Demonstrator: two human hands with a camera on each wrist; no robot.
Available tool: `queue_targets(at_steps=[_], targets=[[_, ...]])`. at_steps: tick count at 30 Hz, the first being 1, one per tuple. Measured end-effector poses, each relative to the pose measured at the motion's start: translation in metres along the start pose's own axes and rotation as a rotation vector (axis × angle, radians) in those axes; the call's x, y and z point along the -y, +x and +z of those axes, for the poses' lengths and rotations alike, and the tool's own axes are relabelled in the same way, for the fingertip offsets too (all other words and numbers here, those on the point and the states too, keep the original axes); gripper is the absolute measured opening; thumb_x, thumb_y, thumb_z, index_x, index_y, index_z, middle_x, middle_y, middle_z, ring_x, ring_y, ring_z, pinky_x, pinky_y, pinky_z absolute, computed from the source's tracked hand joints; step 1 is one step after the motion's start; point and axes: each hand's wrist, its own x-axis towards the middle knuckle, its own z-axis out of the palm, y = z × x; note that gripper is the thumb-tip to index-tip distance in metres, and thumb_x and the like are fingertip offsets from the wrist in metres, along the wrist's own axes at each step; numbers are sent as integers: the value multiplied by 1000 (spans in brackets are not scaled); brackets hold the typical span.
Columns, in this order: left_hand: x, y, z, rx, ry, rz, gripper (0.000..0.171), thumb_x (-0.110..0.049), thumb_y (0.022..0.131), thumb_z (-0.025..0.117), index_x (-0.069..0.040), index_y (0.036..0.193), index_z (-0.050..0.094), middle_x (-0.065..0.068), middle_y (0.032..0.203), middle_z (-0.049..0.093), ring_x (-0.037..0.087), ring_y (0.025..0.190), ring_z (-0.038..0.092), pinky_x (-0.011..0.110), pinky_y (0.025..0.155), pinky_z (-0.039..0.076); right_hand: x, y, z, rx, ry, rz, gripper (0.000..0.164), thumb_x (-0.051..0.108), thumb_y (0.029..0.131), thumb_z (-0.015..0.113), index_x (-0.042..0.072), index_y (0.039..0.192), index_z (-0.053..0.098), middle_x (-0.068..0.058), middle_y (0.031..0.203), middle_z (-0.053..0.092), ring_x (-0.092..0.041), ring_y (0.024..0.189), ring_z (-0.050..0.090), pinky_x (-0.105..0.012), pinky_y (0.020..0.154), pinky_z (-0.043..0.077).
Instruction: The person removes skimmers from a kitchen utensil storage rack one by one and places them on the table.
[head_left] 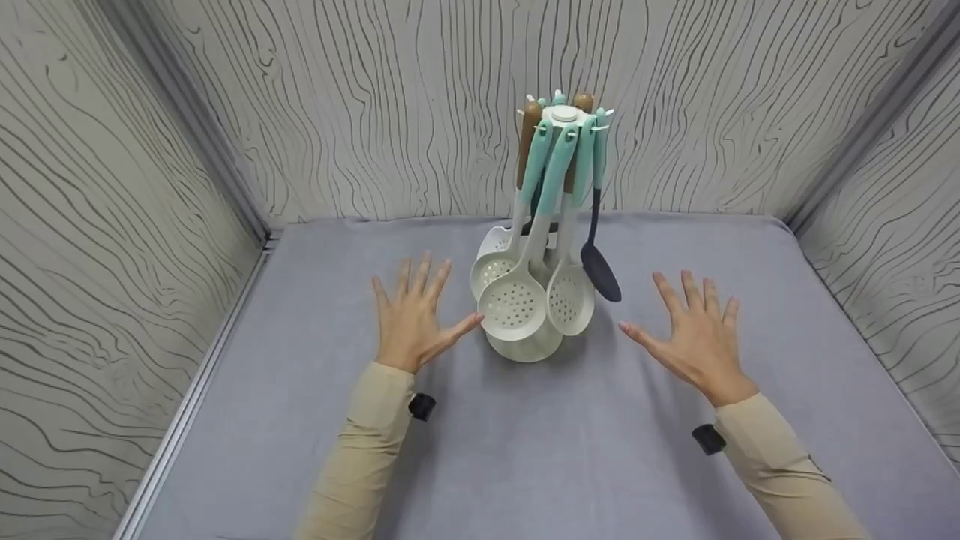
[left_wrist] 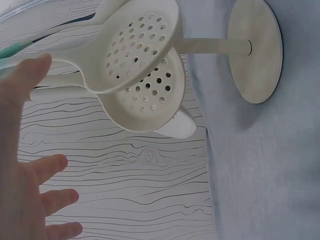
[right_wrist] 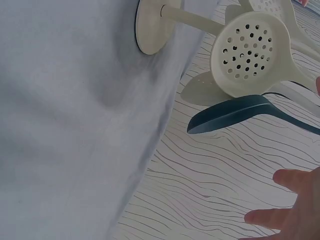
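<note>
A utensil stand with a white top and a round pale base stands upright near the back of the table. Around it hang several kitchen utensils, among them a large white skimmer with a mint handle, a second slotted spoon and a dark spoon. My left hand is spread out left of the stand, its thumb tip close to the large skimmer; whether they touch I cannot tell. To the right, my right hand also has its fingers spread, apart from the dark spoon. Both hands hold nothing.
A grey-blue cloth covers the table. Wood-grain panels rise behind and at both sides, with a metal rail along the left edge. Each wrist carries a small black device.
</note>
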Motion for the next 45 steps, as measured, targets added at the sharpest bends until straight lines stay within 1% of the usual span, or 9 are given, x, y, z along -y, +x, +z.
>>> queue_targets(at_steps=[5,9,13,17,19,23,31,40,45], targets=[[-3,-2,-1,0,-21,0,86,-76,80,47,-26,150,34,7,157,37,34,147,30,70,117,15,1,-2,3,-14,41,-11,88,68,84,53,16,152,29,-30,153,30,-55,140,25,-78,110,11],[-7,-2,-2,-32,-91,11,79,-67,86,48,-22,149,36,7,155,40,32,145,35,66,119,18,2,-4,4,-21,107,-14,85,60,88,54,8,150,30,-33,147,37,-53,135,33,-72,111,21],[-14,-1,-3,-110,-203,18,68,-53,92,51,-14,147,39,8,149,48,30,140,43,61,119,25,5,-5,4,-6,203,3,86,56,90,55,-1,149,28,-34,144,39,-52,133,35,-67,110,30],[-22,2,-6,-210,-329,5,54,-37,97,51,-6,141,46,14,142,55,32,134,50,55,118,30,8,-5,4,-13,267,14,83,51,91,57,-6,146,31,-34,143,40,-50,134,35,-65,111,31],[-26,3,-8,-249,-385,1,50,-32,97,52,-4,139,48,16,139,56,33,132,52,53,118,32,10,-5,4,-31,287,20,80,48,91,59,-6,144,35,-33,142,42,-49,134,36,-64,111,32],[-34,5,-12,-307,-451,15,47,-28,96,53,-3,136,51,17,136,58,33,130,54,49,117,36,13,-5,4,-74,309,26,71,41,90,62,-8,139,42,-33,139,46,-48,132,40,-62,111,34],[-47,9,-20,-376,-529,75,46,-25,93,57,-1,132,54,17,135,59,31,129,54,48,118,35,16,-5,6,-120,357,13,62,32,91,63,-11,133,48,-31,131,55,-45,120,53,-60,102,44],[-58,15,-32,-492,-596,142,39,-18,92,59,1,125,58,17,128,63,30,125,57,45,118,36,20,-4,13,-123,389,20,61,31,91,63,-11,132,49,-31,127,58,-44,117,55,-59,101,44],[-62,21,-40,-519,-593,167,36,-15,92,58,3,123,59,18,128,62,31,126,56,46,118,35,23,-4,14,-126,402,21,60,31,91,64,-11,131,50,-30,124,60,-42,116,56,-58,100,45]])
